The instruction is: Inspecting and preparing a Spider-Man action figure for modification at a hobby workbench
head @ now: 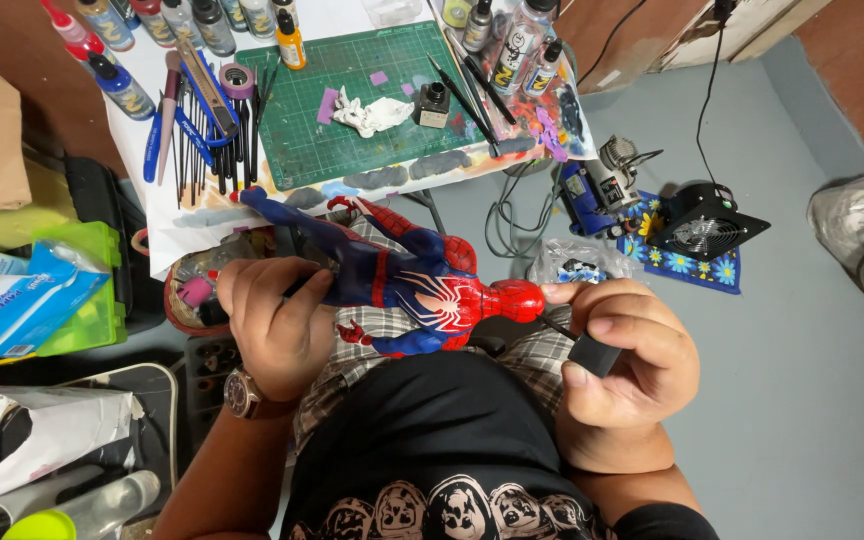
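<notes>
My left hand (274, 325) grips the blue legs of a red and blue superhero figure (422, 285), which lies sideways over my lap with a white spider mark on its back. My right hand (622, 355) pinches a small black brush cap or handle (592, 353), and its thin black stem reaches toward the figure's red head (514, 300). A watch sits on my left wrist.
Ahead stands a small table with a green cutting mat (352, 110), paint bottles (152, 30), brushes (212, 150), a crumpled tissue (372, 115) and an ink pot (433, 103). On the grey floor lie a black fan (702, 225) and a compressor (602, 185). Green boxes (82, 290) and bags sit left.
</notes>
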